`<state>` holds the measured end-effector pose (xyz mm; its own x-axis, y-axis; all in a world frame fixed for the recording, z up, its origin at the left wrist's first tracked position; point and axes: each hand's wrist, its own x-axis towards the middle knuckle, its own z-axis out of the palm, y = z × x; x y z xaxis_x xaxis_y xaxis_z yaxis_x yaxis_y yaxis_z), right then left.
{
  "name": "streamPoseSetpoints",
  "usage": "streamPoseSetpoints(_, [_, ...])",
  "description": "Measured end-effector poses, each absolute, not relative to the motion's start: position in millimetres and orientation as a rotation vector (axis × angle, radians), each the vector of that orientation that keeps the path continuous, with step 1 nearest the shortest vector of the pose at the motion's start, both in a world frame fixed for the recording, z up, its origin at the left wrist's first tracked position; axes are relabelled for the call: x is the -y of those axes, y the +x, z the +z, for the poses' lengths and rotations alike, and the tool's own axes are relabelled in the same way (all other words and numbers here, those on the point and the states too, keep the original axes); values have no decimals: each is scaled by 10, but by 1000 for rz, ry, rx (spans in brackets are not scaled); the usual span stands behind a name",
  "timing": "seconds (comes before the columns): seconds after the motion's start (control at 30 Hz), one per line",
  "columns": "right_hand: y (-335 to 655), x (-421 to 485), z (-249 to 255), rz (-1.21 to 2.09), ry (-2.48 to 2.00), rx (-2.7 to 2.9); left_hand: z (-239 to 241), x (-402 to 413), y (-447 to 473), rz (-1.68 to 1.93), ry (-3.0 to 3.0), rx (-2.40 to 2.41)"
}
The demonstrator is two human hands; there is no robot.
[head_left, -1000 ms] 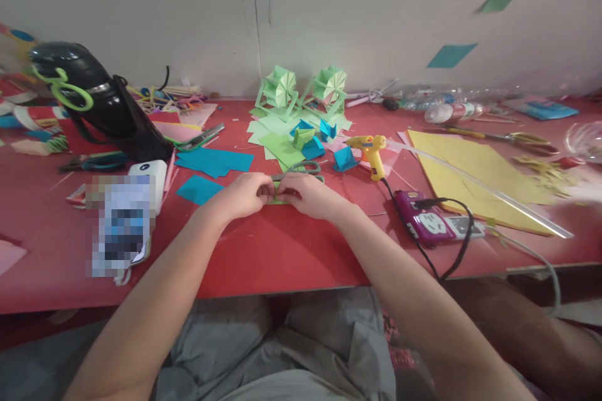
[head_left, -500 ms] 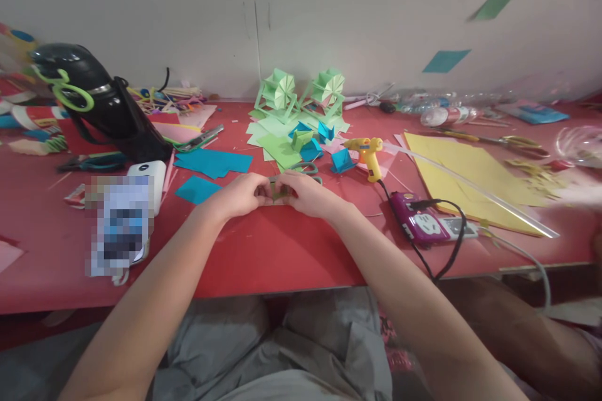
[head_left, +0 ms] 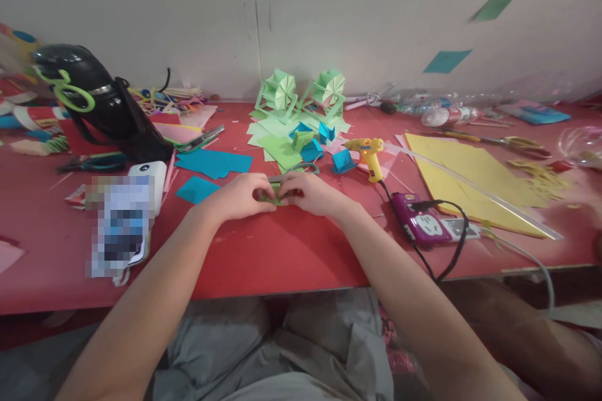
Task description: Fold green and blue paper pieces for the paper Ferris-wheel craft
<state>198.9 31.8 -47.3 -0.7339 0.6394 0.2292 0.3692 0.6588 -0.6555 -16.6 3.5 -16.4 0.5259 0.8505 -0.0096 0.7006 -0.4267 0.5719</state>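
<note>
Both hands meet over the red table (head_left: 282, 257) around a small piece of green paper (head_left: 277, 193). My left hand (head_left: 244, 195) pinches its left side, and my right hand (head_left: 308, 194) pinches its right side; the fingers hide much of it. Just behind the hands lie scissors (head_left: 305, 168), partly covered by them. Farther back are a green paper sheet (head_left: 277, 149), a small folded green paper piece (head_left: 301, 140) and several folded blue paper pieces (head_left: 343, 161). Blue paper sheets (head_left: 214, 163) lie beyond my left hand.
Two green paper models (head_left: 279, 91) stand by the wall. To the right are a yellow glue gun (head_left: 371, 156), a purple power strip (head_left: 418, 219) with cables and yellow paper (head_left: 461, 169). On the left are a black bottle (head_left: 94, 94) and a phone (head_left: 125, 225).
My fingers have shifted slightly on the green paper, and more of it shows between them. Other objects on the table stay where they were.
</note>
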Motion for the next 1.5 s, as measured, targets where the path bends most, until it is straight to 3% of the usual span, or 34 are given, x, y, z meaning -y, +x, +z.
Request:
streamPoseSetpoints(0.4, [2004, -250, -296, 632, -917, 2034, -159, -51, -184, 490, 2399, -1238])
streamPoseSetpoints(0.73, [1933, -93, -215, 701, -1037, 1933, -69, 57, -87, 1239, 2526, -1304])
streamPoseSetpoints(1.2, [1842, -111, -286, 723, -1050, 1972, -195, 72, 98, 1180, 2574, -1534])
streamPoseSetpoints(1.5, [1848, -177, -326, 525, -1221, 1843, -232, 68, 134, 1264, 2494, -1521])
